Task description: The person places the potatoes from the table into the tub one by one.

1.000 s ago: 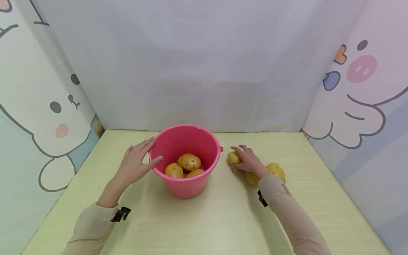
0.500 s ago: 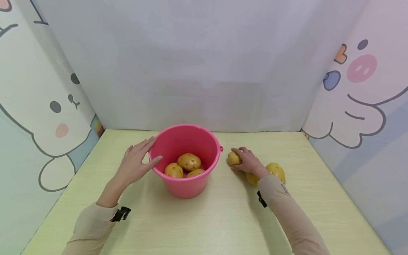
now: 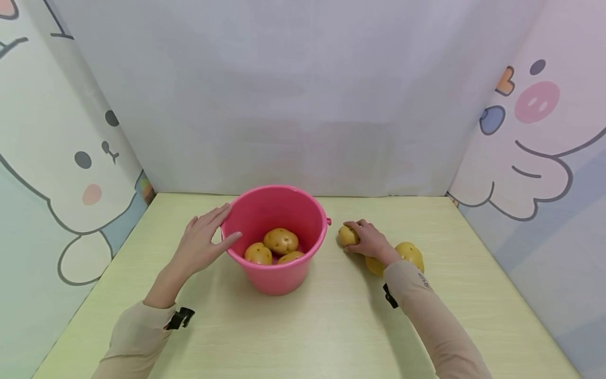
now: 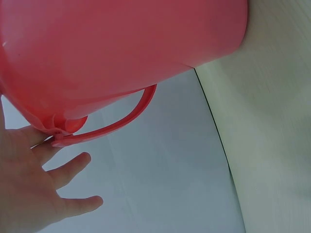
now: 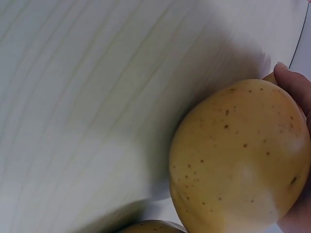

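A pink bucket point(image 3: 274, 281) stands on the table, with three potatoes point(image 3: 281, 241) visible inside. My left hand point(image 3: 202, 242) rests at its left rim, thumb over the edge and fingers extended along the outside. In the left wrist view these fingers spread beside the bucket's handle point(image 4: 116, 125). To the right of the bucket, my right hand point(image 3: 371, 242) grips a small potato point(image 3: 348, 236) between thumb and fingers, low at the table. In the right wrist view a nearer potato point(image 5: 238, 155) largely hides the one I hold; my thumb point(image 5: 294, 87) shows behind it.
Under and beside my right forearm lie more potatoes point(image 3: 410, 255), partly covered by the sleeve. The pale wooden table point(image 3: 312, 337) ends at a white back wall point(image 3: 303, 105). Cartoon-printed panels stand on both sides.
My right hand's fingers have lowered and drawn in around the small potato, which stays in place. The left hand and bucket have not moved.
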Demonstrator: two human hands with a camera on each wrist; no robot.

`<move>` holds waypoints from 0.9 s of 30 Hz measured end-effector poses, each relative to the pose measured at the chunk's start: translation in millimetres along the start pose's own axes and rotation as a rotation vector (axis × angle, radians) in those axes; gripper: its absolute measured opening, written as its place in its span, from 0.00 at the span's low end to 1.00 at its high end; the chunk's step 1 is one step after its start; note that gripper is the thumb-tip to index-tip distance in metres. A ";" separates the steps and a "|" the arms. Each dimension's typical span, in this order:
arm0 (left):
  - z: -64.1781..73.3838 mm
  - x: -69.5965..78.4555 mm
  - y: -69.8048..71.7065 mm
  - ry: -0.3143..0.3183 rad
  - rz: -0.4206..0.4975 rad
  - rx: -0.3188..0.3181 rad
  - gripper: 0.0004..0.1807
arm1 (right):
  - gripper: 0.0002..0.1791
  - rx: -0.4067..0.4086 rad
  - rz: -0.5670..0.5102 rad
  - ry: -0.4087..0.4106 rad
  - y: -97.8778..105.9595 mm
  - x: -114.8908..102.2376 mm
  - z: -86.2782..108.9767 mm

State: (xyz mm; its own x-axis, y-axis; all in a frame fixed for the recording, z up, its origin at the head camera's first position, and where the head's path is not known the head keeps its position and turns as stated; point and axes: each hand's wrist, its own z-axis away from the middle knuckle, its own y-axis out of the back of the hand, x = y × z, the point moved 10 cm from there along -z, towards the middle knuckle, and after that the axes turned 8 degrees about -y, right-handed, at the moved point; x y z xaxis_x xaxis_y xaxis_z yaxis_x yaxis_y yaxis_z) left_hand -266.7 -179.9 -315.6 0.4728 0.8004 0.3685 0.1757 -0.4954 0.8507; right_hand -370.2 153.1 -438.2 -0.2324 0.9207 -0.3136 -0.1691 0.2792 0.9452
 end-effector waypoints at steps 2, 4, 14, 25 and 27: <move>0.0 -0.2 -0.2 0.000 -0.001 -0.001 0.39 | 0.37 0.009 0.006 0.006 0.7 -0.3 0.3; 0.2 0.0 -0.1 0.000 -0.001 0.000 0.39 | 0.37 0.020 0.006 0.012 2.4 -1.3 0.4; 0.8 -0.8 -1.1 0.006 0.003 -0.014 0.39 | 0.35 0.076 0.019 0.069 15.8 -9.4 5.0; 1.0 -1.0 -1.9 0.014 0.002 -0.018 0.39 | 0.34 0.091 0.036 0.116 29.5 -14.7 17.2; 0.9 -0.9 -1.8 0.014 0.000 -0.016 0.39 | 0.34 0.091 0.041 0.128 31.9 -16.7 20.7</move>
State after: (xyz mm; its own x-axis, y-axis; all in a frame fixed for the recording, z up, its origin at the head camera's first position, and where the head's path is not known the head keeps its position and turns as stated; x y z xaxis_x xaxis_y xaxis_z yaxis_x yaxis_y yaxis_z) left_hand -266.7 -180.0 -317.9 0.4607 0.8050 0.3739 0.1616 -0.4903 0.8564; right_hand -352.0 152.3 -401.0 -0.3585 0.8912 -0.2781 -0.0709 0.2710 0.9600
